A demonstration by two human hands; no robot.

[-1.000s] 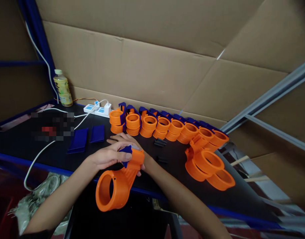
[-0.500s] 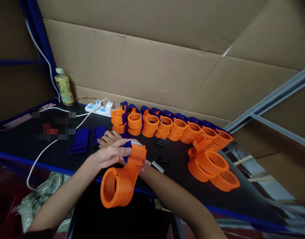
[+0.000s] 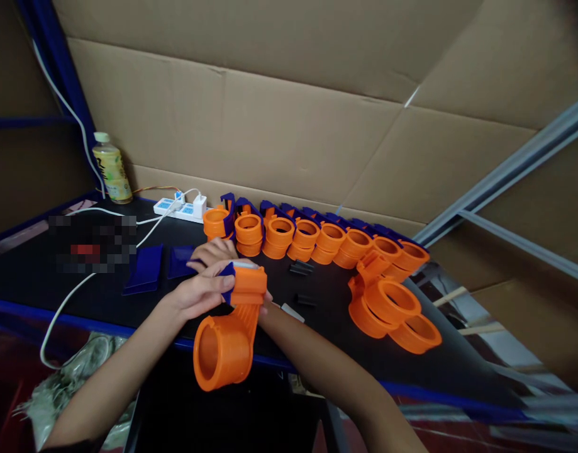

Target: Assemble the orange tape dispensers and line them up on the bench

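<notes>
My left hand (image 3: 199,292) is closed around the handle end of an orange plastic tape dispenser (image 3: 225,352), whose ring hangs over the table's front edge. Under my left thumb shows a dark blue piece (image 3: 227,282) on that handle, with a pale strip (image 3: 246,265) along its top. My right arm crosses behind the dispenser. My right hand (image 3: 216,253) has its fingers curled at the right edge of a flat blue plastic plate (image 3: 178,261), pinching it as far as I can see; part of the palm is hidden behind my left hand.
Another blue plate (image 3: 144,269) lies to the left. Stacked orange dispensers (image 3: 330,236) with blue parts line the back, and more (image 3: 392,305) lie right. Small black pieces (image 3: 302,268) rest mid-table. A power strip (image 3: 180,209) and bottle (image 3: 112,168) stand behind.
The view has shifted slightly. My right hand has moved a little to the right over the table, and the blue plate beside its fingers has changed angle. My left hand still holds the tape dispenser.
</notes>
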